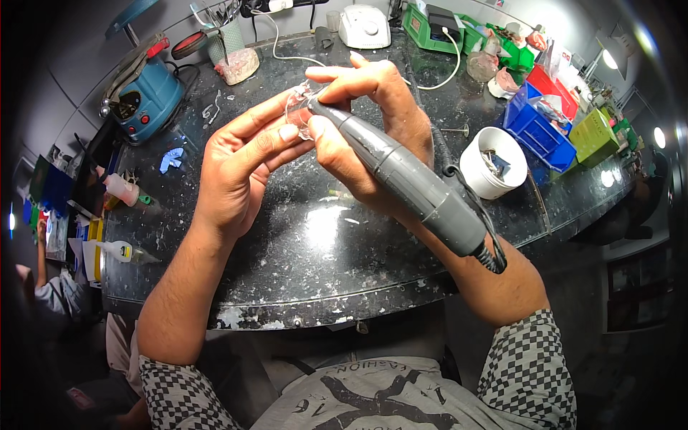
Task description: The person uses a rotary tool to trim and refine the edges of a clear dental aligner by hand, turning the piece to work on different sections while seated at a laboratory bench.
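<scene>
My right hand (373,100) grips a dark grey rotary handpiece (401,172), its nose pointing up and left and its corded tail hanging over my right forearm. In my left hand (247,147), thumb and fingers pinch a small clear piece with pinkish parts (297,115), which looks like a dental appliance. The handpiece's tip meets or almost meets this piece; the fingers of both hands partly cover the spot. Both hands are held above the black worktop (287,265), close together.
A white bucket (493,163) with small metal bits stands to the right. Behind it are blue (537,132) and green bins (430,29). A white control box (364,27) sits at the back, a blue machine (143,93) at the left. A blue scrap (171,160) and a plaster block (236,66) lie on the worktop.
</scene>
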`<action>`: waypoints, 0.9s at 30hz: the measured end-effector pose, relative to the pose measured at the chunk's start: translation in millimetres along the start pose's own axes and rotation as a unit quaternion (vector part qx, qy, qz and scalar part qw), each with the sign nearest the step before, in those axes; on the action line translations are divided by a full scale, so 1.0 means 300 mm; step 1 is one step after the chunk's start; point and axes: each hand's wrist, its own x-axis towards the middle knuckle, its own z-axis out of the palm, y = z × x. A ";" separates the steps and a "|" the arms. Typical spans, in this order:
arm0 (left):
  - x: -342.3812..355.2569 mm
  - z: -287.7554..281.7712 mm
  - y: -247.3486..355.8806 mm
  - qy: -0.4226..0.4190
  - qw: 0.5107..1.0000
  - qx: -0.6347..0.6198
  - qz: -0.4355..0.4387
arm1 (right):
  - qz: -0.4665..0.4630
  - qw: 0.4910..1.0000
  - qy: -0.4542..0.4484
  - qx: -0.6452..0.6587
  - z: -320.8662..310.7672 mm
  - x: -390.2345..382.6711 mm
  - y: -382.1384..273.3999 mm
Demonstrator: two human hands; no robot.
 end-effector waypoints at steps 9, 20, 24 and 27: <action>0.002 -0.001 -0.005 -0.002 1.000 0.014 0.003 | -0.005 1.000 0.001 -0.011 -0.002 -0.002 0.005; 0.003 -0.008 -0.010 0.006 0.999 0.034 0.021 | -0.019 1.000 -0.004 -0.009 0.001 0.000 0.000; 0.002 -0.016 -0.016 0.007 0.998 0.048 0.032 | -0.018 1.000 -0.004 -0.012 0.002 0.000 0.003; 0.005 -0.013 -0.015 0.012 0.997 0.062 0.040 | -0.040 0.999 -0.010 -0.017 0.000 0.005 0.003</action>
